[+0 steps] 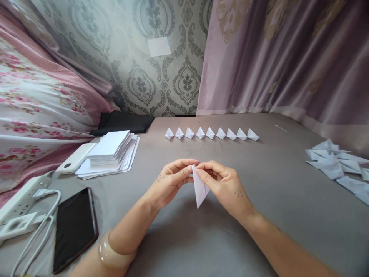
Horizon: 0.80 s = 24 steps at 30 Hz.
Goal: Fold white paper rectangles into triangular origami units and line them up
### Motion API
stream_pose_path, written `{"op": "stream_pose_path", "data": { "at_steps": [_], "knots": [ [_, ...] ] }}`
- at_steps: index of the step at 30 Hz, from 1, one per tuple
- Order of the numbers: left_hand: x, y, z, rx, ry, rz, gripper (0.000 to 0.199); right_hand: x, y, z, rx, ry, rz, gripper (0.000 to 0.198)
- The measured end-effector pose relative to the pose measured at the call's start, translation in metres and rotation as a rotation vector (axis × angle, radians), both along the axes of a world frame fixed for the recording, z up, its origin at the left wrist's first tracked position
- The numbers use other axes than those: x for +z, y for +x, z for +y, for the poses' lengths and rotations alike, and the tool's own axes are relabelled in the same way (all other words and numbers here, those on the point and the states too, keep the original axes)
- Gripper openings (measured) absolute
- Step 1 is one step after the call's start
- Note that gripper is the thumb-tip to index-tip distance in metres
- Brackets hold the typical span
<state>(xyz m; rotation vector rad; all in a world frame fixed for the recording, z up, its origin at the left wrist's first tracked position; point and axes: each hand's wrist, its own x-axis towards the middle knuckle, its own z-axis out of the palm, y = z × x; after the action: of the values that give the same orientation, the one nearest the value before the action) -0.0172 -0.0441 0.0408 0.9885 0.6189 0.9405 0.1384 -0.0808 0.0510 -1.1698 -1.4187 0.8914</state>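
A folded piece of white paper (200,188), narrow and pointed at its lower end, is held up over the middle of the table. My left hand (174,179) pinches its top left edge between thumb and fingers. On the other side, my right hand (225,182) grips its upper right part, thumb pressed on the near face. Both hands are closed on the paper, and some fingertips are hidden behind it. Beyond them stands a row of several small folded paper boats (210,133).
At left are a stack of white paper (111,150), a white box-shaped device (75,157), a power strip (24,196) with cables and a black phone (75,229). Folded paper pieces (331,163) lie piled at right. A black cloth (123,122) lies at the back left.
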Motion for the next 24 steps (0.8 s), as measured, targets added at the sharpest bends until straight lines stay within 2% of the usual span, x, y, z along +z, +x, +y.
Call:
{"op": "stream_pose_path", "data": {
  "at_steps": [6, 11, 14, 16, 18, 22, 24],
  "knots": [
    [0.000, 0.000, 0.002, -0.010, -0.022, -0.008, 0.011, 0.003, 0.006, 0.001, 0.116, -0.159, 0.145, 0.016],
    [0.001, -0.001, 0.000, -0.029, 0.019, 0.030, 0.014, 0.006, 0.013, 0.003, 0.324, -0.305, 0.238, 0.019],
    [0.002, -0.002, -0.001, -0.008, 0.044, 0.060, 0.013, 0.008, 0.014, 0.003, 0.359, -0.309, 0.217, 0.018],
    [0.002, -0.001, -0.001, 0.025, 0.057, 0.082, 0.013, 0.008, 0.013, 0.002, 0.326, -0.270, 0.163, 0.018],
    [0.003, 0.002, -0.002, 0.104, 0.068, 0.094, 0.014, 0.006, 0.010, 0.001, 0.213, -0.172, 0.087, 0.017],
    [0.002, 0.009, -0.008, 0.228, 0.114, 0.117, 0.019, -0.001, 0.001, -0.001, -0.150, 0.218, -0.141, 0.011],
    [0.000, 0.013, -0.011, 0.223, 0.127, 0.129, 0.019, -0.004, -0.002, -0.003, -0.229, 0.360, -0.232, 0.012]
  ]
}}
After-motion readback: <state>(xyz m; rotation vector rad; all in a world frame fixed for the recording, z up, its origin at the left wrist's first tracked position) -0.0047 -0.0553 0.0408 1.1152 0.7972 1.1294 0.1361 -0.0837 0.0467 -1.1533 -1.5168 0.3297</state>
